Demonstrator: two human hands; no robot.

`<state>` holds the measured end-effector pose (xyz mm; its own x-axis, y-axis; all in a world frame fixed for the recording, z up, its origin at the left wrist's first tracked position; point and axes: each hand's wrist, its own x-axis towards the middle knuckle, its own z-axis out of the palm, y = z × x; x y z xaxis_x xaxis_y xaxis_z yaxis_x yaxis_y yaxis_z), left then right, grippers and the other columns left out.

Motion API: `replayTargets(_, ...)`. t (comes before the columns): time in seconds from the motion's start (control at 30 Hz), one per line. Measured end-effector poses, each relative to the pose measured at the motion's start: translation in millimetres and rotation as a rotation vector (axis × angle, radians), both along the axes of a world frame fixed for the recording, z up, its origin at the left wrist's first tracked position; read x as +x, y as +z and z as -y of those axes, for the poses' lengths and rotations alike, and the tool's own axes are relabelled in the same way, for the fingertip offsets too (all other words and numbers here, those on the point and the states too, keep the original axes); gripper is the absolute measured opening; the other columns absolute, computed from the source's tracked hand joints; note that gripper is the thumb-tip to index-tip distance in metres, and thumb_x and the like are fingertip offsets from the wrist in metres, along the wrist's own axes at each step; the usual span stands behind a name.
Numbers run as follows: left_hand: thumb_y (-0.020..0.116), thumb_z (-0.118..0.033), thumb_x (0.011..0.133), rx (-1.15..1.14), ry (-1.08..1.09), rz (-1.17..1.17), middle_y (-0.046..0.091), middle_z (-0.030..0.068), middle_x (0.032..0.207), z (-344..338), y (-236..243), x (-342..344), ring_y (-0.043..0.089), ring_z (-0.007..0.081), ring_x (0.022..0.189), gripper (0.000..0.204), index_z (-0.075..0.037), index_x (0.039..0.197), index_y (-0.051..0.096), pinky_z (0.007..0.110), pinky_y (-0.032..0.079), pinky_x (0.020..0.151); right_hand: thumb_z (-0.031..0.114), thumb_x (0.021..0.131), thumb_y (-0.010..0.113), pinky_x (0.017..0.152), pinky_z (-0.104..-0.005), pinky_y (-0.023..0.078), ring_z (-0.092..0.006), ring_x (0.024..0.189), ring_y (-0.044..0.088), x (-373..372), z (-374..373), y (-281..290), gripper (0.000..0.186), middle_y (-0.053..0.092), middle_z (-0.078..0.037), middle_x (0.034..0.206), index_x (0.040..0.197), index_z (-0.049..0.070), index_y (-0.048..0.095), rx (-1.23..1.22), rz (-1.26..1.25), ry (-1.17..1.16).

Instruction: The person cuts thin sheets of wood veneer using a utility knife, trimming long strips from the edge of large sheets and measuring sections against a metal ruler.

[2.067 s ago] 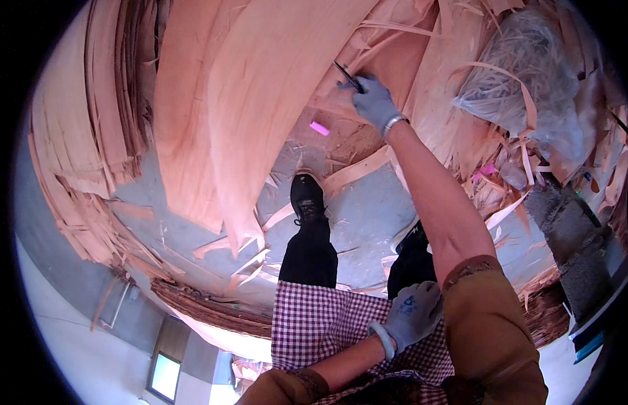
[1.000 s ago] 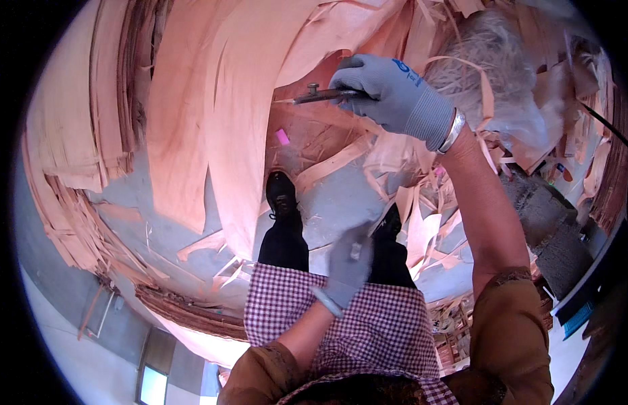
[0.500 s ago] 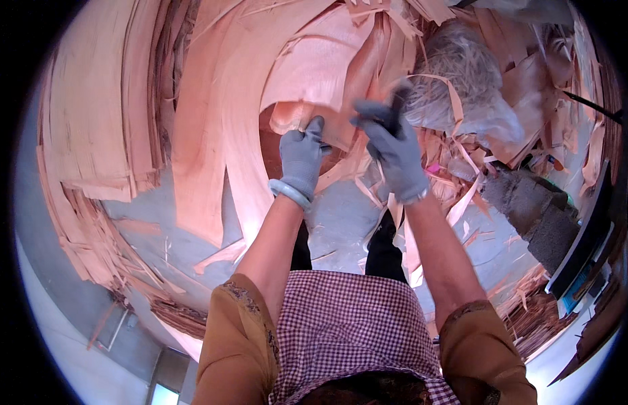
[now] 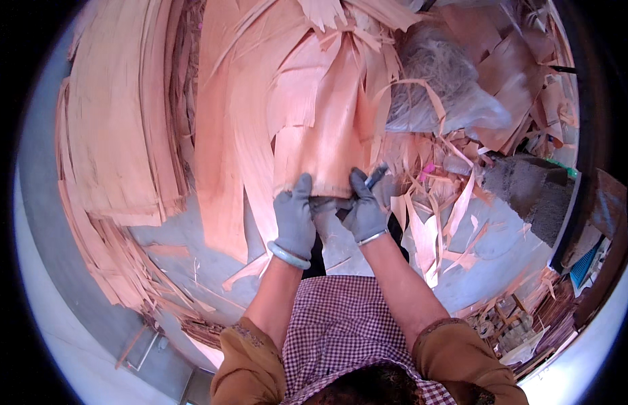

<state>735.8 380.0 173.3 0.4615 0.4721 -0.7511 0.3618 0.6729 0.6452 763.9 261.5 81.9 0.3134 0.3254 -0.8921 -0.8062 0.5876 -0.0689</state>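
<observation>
A pinkish-tan wood veneer sheet (image 4: pixel 321 158) lies in front of me, its near edge toward my body. My left hand (image 4: pixel 294 219), in a grey glove with a pale bangle at the wrist, pinches the left part of that edge, thumb on top. Gripping the right part is my right hand (image 4: pixel 364 212), also gloved in grey. A short dark tool (image 4: pixel 377 175) pokes out of the right hand beside the thumb; its kind cannot be made out. The fingers beneath the sheet are mostly hidden.
Long veneer strips (image 4: pixel 223 162) spread left of the sheet, beside a tall veneer stack (image 4: pixel 115 121). At the right lie a clear plastic bag (image 4: pixel 439 88), tangled scraps (image 4: pixel 429 196) and grey blocks (image 4: pixel 530 192). Veneer bits litter the grey floor (image 4: pixel 206 229).
My right hand has come down and left to the sheet's edge, the dark tool still in it. The sheet's edge now lies nearer to me, with both hands on it.
</observation>
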Motion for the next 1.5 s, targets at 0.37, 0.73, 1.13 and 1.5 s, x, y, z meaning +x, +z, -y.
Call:
replayTargets(0.37,0.054,-0.027,0.094,-0.389,0.076,-0.091,0.065,0.0159,0.097,54,23,-121,0.067,0.028,0.081,0.033,0.004,0.106,0.057,0.035,0.057,0.065,0.013,0.082,0.069,0.04,-0.0193,0.03,-0.0038,0.046,0.041,-25,98,124,0.016,0.049,0.005,0.066,0.096,0.008,0.061,-0.454,0.372,0.613)
replayTargets(0.73,0.046,-0.029,0.096,-1.049,-0.548,-0.22,0.062,0.0166,0.111,-5,173,-256,0.061,0.0297,0.099,0.04,0.002,0.121,0.052,0.043,0.048,0.091,0.013,0.084,0.069,0.043,-0.0199,0.034,-0.0044,0.049,0.043,-206,154,226,0.014,0.053,0.004,0.069,0.094,0.007,0.061,-0.505,0.342,0.575)
replayTargets(1.13,0.051,-0.02,0.093,-0.544,-0.26,-0.092,0.059,0.0178,0.112,-35,128,-385,0.059,0.0296,0.1,0.035,0.003,0.118,0.048,0.04,0.049,0.089,0.014,0.076,0.072,0.047,-0.0254,0.039,-0.0088,0.055,0.048,-345,359,232,0.018,0.056,0.002,0.069,0.09,0.005,0.063,-0.794,0.524,0.67)
replayTargets(1.5,0.051,-0.045,0.091,-0.636,-0.857,-0.078,0.06,0.0078,0.095,207,68,-364,0.056,0.0238,0.092,0.038,-0.011,0.106,0.057,0.039,0.045,0.09,0.013,0.073,0.066,0.049,-0.0258,0.037,-0.008,0.055,0.046,-625,629,514,0.01,0.051,0.003,0.063,0.076,0.007,0.058,-1.208,0.134,0.739)
